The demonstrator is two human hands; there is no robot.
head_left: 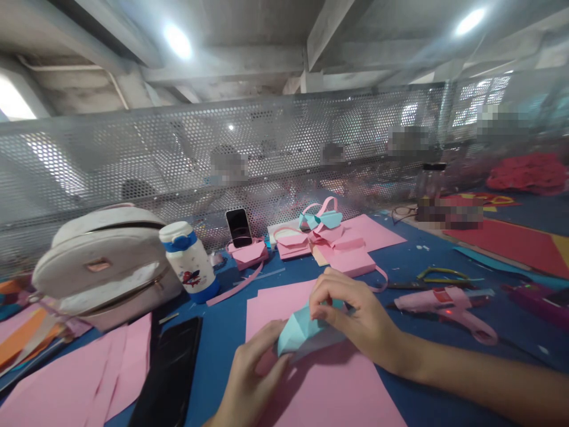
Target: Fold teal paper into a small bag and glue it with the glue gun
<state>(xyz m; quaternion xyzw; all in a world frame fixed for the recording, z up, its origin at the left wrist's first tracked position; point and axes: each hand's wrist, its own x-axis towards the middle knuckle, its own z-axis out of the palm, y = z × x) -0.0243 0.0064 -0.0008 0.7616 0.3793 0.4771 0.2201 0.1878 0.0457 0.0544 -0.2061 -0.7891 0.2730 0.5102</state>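
A folded light-blue paper piece (299, 331) is held between both hands, just above pink paper sheets (342, 388) on the blue table. My left hand (258, 370) grips its left end, with the thumb below and the fingers behind. Bent over its top right is my right hand (355, 314), thumb and forefinger pinched together at the paper's upper edge. The right hand hides part of the paper. Beyond the hands lie small pink paper bags (351, 258) and a light-blue paper bag (326, 220) with a pink handle.
A pink glue gun (448, 301) and scissors (444, 277) lie to the right. At left are a black phone (171, 373), more pink paper (89, 373), a white bottle (189, 264) and a pale backpack (106, 267). A perforated metal screen (275, 142) stands behind.
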